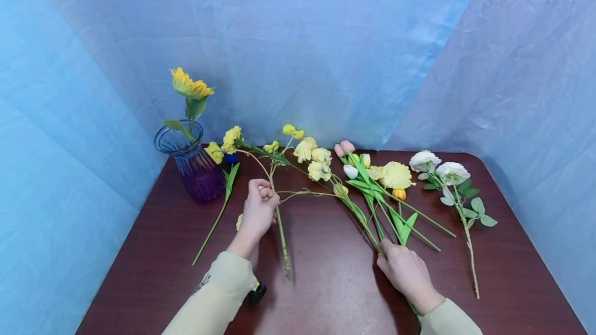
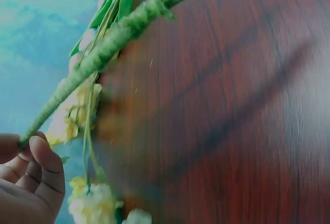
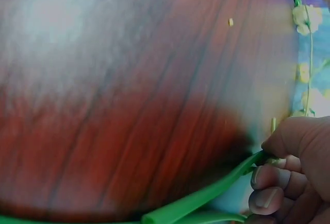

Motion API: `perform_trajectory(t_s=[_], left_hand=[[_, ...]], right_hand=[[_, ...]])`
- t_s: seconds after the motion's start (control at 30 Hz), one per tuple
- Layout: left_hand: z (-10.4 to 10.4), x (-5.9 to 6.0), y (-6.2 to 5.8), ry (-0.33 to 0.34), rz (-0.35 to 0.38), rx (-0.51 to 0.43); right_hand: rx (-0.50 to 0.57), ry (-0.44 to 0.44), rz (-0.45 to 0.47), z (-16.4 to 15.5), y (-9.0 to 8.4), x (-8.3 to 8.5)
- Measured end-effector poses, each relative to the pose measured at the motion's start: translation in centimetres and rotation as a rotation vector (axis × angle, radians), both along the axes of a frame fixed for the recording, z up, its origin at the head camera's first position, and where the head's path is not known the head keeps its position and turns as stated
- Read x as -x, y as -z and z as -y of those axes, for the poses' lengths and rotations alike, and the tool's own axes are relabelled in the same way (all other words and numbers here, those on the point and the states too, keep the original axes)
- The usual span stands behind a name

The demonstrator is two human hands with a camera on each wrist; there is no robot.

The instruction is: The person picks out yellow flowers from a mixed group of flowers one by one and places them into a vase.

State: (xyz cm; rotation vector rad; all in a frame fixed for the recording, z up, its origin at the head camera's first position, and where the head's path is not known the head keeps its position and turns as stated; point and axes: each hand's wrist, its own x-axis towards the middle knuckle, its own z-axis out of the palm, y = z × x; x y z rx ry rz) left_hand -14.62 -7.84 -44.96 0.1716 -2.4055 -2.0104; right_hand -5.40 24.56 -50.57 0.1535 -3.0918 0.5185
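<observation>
My left hand [image 1: 261, 206] pinches the stem of a branched artificial flower spray with yellow blossoms [image 1: 231, 139], holding it above the table. Its green wrapped stem [image 2: 103, 51] slants away from the thumb and fingertips in the left wrist view. At the right, my right hand [image 1: 407, 270] grips green stems at the lower end of a bunch with pale yellow blossoms [image 1: 319, 162] and tulips [image 1: 346, 148]. The right wrist view shows a green stem [image 3: 206, 195] between thumb and fingers; how many stems it holds is hidden.
A blue-purple glass vase [image 1: 197, 174] with a yellow sunflower [image 1: 188, 87] stands at the back left. Beside it lies a green leafy stem [image 1: 216, 218]. White flowers [image 1: 453, 173] lie on the table's right side. A black object [image 1: 257, 292] sits near the left sleeve. Blue curtains [image 1: 298, 56] enclose the table.
</observation>
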Motion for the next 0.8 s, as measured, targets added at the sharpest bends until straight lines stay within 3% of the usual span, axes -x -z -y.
perform_trajectory(t_s=[0.13,0.43,0.63,0.8], left_hand=[[1.7,-0.4,-0.4,-0.043,0.000,0.148],[4.7,-0.8,-1.6,-0.083,-0.062,0.311],[5.0,-1.5,-2.4,-0.078,-0.111,0.399],[4.4,-2.0,-2.5,-0.058,-0.130,0.417]], right_hand=[[-0.004,-0.003,0.036,-0.5,-0.2,0.2],[-0.039,-0.006,0.071,-1.1,-0.5,0.7],[-0.050,0.001,0.133,-0.8,-2.2,1.4],[0.018,-0.005,0.045,0.1,-4.1,2.6]])
